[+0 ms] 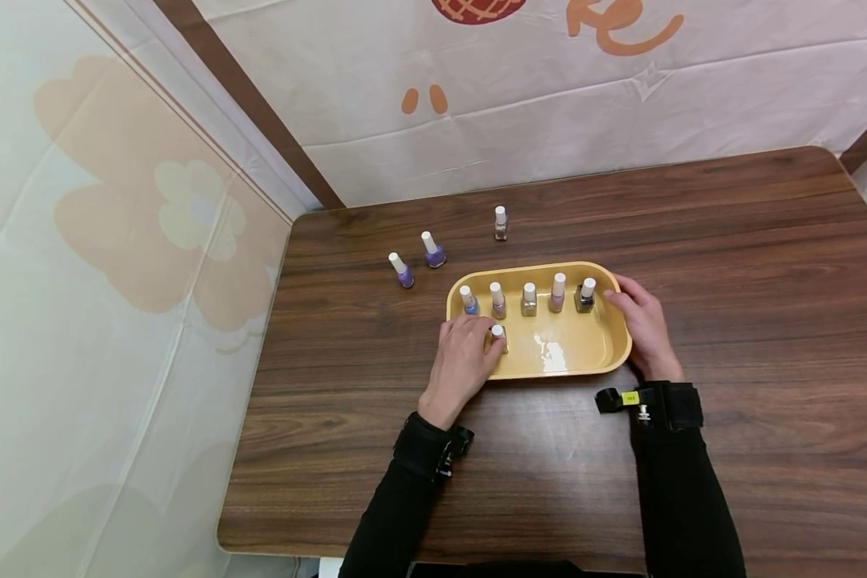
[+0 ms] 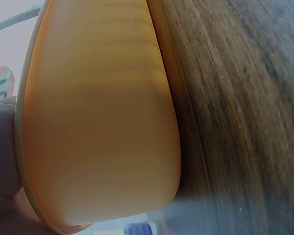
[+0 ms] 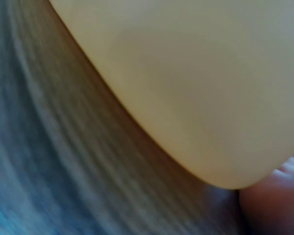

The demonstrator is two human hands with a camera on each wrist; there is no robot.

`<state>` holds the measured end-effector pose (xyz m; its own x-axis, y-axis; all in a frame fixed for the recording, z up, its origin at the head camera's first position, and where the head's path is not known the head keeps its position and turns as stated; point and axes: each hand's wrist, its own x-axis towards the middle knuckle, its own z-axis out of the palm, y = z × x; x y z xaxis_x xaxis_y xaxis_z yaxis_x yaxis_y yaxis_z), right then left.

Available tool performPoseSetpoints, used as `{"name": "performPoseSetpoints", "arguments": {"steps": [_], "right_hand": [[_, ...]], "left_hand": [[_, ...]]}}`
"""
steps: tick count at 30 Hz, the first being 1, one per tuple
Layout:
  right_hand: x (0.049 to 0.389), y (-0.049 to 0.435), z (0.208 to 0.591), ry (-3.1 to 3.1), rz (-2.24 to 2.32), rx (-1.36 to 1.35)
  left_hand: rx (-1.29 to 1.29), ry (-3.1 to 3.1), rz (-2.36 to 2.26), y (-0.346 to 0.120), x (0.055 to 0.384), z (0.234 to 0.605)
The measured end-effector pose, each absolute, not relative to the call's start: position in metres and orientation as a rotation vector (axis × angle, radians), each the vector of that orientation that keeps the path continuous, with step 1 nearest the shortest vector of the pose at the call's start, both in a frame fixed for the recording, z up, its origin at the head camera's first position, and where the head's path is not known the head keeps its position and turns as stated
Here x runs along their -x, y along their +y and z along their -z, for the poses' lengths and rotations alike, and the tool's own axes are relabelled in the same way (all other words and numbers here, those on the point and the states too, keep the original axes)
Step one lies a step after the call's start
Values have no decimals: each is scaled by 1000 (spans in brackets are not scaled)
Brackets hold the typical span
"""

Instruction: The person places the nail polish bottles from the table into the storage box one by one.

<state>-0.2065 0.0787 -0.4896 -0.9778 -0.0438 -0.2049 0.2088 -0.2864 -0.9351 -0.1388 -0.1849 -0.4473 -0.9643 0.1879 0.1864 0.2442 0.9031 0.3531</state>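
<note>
A yellow tray (image 1: 549, 371) lies on the wooden table, its near and end walls filling much of both wrist views. My left hand (image 1: 458, 361) reaches over the tray's near left corner and pinches a white-capped nail polish bottle (image 1: 498, 331) between thumb and fingers; most of that bottle is hidden. On the right end, my right hand (image 1: 649, 333) holds the tray, thumb at the rim and fingers along the outer wall. Several nail polish bottles stand in a row along the tray's far side, from a blue one (image 1: 470, 302) to a dark one (image 1: 585, 297).
Outside the tray, two purple nail polish bottles stand to the far left, one (image 1: 405, 277) nearer than the other (image 1: 435, 255). A third, clear-looking bottle (image 1: 502, 228) is behind the tray. A printed cloth (image 1: 549, 128) hangs beyond the table's (image 1: 766, 321) back edge.
</note>
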Motion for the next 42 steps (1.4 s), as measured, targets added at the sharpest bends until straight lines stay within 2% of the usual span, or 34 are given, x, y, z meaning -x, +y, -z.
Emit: {"name": "performPoseSetpoints", "arguments": {"steps": [21,42], "right_hand": [[206,78,488,1784,2375,-217],[206,78,488,1785,2384,-222]], "left_hand": [[348,-2921,581,-186,139,446],[332,-2870,973,-193,143,437]]}}
